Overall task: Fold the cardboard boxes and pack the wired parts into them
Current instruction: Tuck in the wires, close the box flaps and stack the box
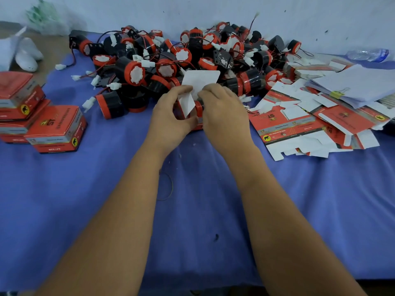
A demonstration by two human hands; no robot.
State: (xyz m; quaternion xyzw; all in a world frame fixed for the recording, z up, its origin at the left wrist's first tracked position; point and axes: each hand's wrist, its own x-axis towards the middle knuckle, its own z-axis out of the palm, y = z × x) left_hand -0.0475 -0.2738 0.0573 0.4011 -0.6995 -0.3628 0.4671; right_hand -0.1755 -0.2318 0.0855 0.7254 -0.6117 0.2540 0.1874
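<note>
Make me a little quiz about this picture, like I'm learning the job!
1. True or false: both hands hold the box being folded.
2. Where are the finished boxes: A) on the person's left, B) on the person's right, C) on the floor?
3. Fill in: the flat unfolded boxes lie on the person's ____ side.

Key: 1 true: left hand and right hand grip it. 2 A. 3 right, beside the pile of wired parts.

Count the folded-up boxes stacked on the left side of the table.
4 that show. One closed box stands nearest, one tops the stack at the left edge, and two more lie beneath it. Others may be hidden past the frame edge.
</note>
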